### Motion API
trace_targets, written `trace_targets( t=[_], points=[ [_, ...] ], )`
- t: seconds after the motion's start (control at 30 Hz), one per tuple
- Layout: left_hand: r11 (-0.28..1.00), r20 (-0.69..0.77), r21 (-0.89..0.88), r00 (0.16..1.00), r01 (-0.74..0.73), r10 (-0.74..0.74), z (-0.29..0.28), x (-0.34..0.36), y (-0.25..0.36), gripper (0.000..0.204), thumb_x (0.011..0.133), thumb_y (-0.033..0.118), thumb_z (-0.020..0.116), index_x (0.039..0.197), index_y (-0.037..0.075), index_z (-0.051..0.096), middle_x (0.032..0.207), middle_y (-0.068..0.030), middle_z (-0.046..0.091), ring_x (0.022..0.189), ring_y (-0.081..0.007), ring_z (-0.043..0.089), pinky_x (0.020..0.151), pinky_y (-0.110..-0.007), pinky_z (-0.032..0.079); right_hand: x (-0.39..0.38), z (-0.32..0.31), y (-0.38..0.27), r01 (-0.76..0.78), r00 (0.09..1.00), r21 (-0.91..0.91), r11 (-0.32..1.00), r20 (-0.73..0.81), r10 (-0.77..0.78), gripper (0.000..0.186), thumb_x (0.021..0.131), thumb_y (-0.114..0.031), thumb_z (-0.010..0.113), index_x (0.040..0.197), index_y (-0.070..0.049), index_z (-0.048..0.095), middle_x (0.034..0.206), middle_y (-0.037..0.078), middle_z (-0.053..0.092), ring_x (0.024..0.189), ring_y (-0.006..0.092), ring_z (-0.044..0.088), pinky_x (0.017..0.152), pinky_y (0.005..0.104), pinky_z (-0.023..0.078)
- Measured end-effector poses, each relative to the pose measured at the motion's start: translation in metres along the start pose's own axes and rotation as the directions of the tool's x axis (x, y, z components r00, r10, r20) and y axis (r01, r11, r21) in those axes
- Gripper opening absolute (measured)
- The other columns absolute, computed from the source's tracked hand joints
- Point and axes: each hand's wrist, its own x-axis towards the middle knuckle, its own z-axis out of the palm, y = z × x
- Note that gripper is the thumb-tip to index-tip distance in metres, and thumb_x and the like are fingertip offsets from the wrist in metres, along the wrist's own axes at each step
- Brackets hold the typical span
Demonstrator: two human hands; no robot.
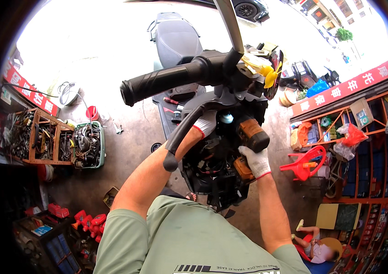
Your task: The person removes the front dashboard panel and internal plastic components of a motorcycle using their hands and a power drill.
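Note:
In front of me stands a scooter with its front panels off, dark parts and wiring (210,157) bared below the handlebar. My left hand (206,123), in a white knit glove, reaches behind the black brake lever (182,130) into this opening; its fingers are hidden. On the right side of the opening, my gloved right hand (256,160) is closed round a cordless power tool (251,135) with an orange-and-black body. The tool's working end is out of sight among the dark parts. A bright spot of light (226,118) shows between the hands.
The handlebar grip (157,84) and mirror stem (230,27) jut over the work. Tools lie on the scooter's footboard (168,114). Left are a wooden tool rack (50,137) and green bin (89,144); right, a red plastic chair (303,164) and a seated person (317,249).

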Motion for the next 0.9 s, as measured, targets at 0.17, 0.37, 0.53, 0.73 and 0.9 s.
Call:
trace_targets(
  t=[0.17, 0.37, 0.53, 0.73, 0.9],
  points=[
    [0.994, 0.002, 0.106, 1.000, 0.010, -0.011, -0.004, -0.003, 0.002, 0.021, 0.090, 0.011, 0.051, 0.105, 0.010, 0.066, 0.099, -0.0145, 0.068, 0.097, -0.0360, 0.063, 0.081, -0.042, 0.052, -0.008, 0.008, -0.038, -0.471, 0.882, 0.289, 0.833, 0.132, 0.453, 0.023, 0.076, 0.002, 0.066, 0.098, 0.001, 0.059, 0.075, 0.008, 0.062, 0.062, 0.0171, 0.061, 0.057, 0.0314, 0.053],
    [0.992, 0.034, 0.128, 0.999, 0.023, -0.028, -0.006, -0.003, 0.003, 0.025, 0.089, 0.009, 0.051, 0.111, 0.010, 0.062, 0.106, -0.0162, 0.064, 0.102, -0.0368, 0.061, 0.085, -0.043, 0.049, -0.016, 0.029, -0.032, -0.539, 0.824, 0.559, 0.630, 0.193, 0.533, 0.008, 0.081, -0.002, 0.064, 0.086, 0.000, 0.058, 0.064, 0.007, 0.056, 0.056, 0.0195, 0.059, 0.053, 0.0325, 0.052],
    [0.991, 0.063, 0.128, 0.997, 0.036, -0.044, -0.007, -0.004, 0.004, 0.029, 0.089, 0.008, 0.050, 0.116, 0.009, 0.060, 0.112, -0.0176, 0.062, 0.107, -0.0374, 0.058, 0.090, -0.044, 0.047, -0.014, 0.030, -0.019, -0.390, 0.919, 0.298, 0.872, 0.062, 0.390, 0.023, 0.076, -0.003, 0.070, 0.097, 0.000, 0.060, 0.077, 0.005, 0.061, 0.063, 0.0163, 0.059, 0.058, 0.0303, 0.050],
    [0.992, 0.119, 0.121, 0.992, 0.037, -0.051, -0.007, -0.002, 0.002, 0.036, 0.088, 0.007, 0.050, 0.123, 0.009, 0.056, 0.119, -0.0193, 0.058, 0.112, -0.0382, 0.056, 0.094, -0.045, 0.045, -0.004, 0.017, -0.008, -0.317, 0.949, 0.083, 0.945, 0.030, 0.315, 0.036, 0.073, -0.004, 0.074, 0.106, -0.001, 0.061, 0.088, 0.004, 0.061, 0.075, 0.0157, 0.060, 0.068, 0.0310, 0.051],
    [0.992, 0.203, 0.114, 0.976, 0.058, -0.081, -0.009, 0.000, 0.000, 0.041, 0.087, 0.006, 0.049, 0.128, 0.008, 0.054, 0.125, -0.0207, 0.056, 0.116, -0.0388, 0.053, 0.099, -0.046, 0.043, -0.005, 0.021, -0.014, -0.271, 0.963, 0.087, 0.959, 0.033, 0.269, 0.025, 0.076, -0.002, 0.070, 0.099, -0.002, 0.061, 0.071, 0.002, 0.058, 0.057, 0.0124, 0.057, 0.053, 0.0268, 0.048]
  ],
)
